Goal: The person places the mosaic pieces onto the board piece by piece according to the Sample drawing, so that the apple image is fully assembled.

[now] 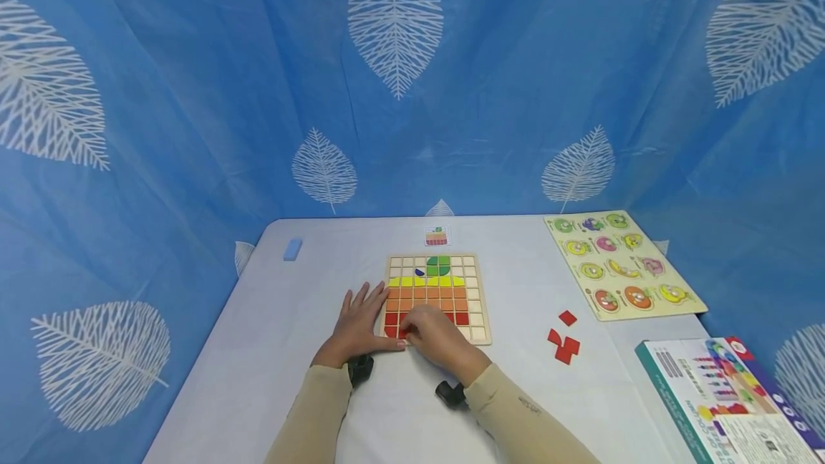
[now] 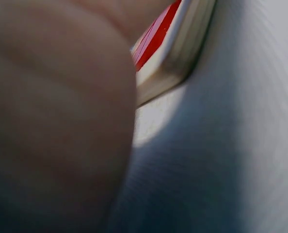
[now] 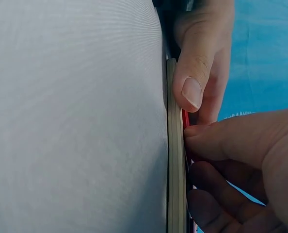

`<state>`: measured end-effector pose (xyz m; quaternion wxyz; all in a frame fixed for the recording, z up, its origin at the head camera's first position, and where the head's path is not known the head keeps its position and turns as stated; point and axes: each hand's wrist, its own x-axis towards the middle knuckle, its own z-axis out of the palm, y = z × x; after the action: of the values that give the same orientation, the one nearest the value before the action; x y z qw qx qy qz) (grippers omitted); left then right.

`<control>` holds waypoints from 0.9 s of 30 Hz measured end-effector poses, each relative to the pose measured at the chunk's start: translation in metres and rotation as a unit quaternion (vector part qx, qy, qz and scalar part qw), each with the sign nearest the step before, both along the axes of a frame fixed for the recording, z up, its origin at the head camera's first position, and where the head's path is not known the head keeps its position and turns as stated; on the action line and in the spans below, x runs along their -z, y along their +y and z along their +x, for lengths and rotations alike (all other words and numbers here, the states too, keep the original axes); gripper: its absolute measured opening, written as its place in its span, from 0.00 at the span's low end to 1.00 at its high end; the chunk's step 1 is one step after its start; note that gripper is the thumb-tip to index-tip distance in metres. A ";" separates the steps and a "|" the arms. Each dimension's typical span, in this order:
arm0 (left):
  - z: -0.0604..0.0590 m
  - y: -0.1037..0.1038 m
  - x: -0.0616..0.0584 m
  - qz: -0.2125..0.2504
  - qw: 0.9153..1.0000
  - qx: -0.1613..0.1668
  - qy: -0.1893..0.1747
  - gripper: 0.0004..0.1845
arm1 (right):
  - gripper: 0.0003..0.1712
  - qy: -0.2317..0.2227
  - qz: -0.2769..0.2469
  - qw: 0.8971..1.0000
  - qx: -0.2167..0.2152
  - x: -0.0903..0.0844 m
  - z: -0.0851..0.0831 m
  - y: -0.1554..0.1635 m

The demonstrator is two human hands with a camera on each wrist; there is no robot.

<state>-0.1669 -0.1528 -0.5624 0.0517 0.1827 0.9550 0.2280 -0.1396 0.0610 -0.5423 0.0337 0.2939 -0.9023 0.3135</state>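
A wooden grid board [image 1: 483, 317] lies on the table, with green, yellow, orange and red tiles in its cells and a small dark blue piece [image 1: 420, 273] near the top. My left hand [image 1: 358, 324] rests at the board's left side, fingers spread, thumb along the near edge. Over the near rows, my right hand [image 1: 438, 335] has its fingers curled and pinches a red tile [image 3: 185, 119] at the board's near edge, close to the left thumb. The right hand partly covers the red rows. In the left wrist view, the palm [image 2: 61, 116] hides most of the board.
Several loose red pieces [image 1: 568, 349] lie right of the board. A small picture card [image 1: 438, 236] is behind it, and a light blue block [image 1: 293, 249] lies at the left. To the right are a fruit puzzle board [image 1: 606, 278] and a printed box [image 1: 702, 392].
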 end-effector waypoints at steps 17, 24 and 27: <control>0.000 0.002 -0.001 -0.005 1.000 -0.012 -0.004 0.67 | 0.07 0.031 -0.077 0.993 0.082 -0.004 0.015 0.084; 0.001 0.002 -0.003 0.005 1.000 -0.016 0.000 0.67 | 0.09 0.027 -0.061 0.978 0.196 -0.001 0.026 0.163; 0.001 0.003 -0.002 0.005 1.000 -0.016 0.000 0.67 | 0.09 0.008 -0.039 0.966 0.256 0.003 0.031 0.195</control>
<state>-0.1656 -0.1499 -0.5599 0.0468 0.1681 0.9565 0.2340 -0.1083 0.2560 -0.5450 0.1314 0.0543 -0.9342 0.3273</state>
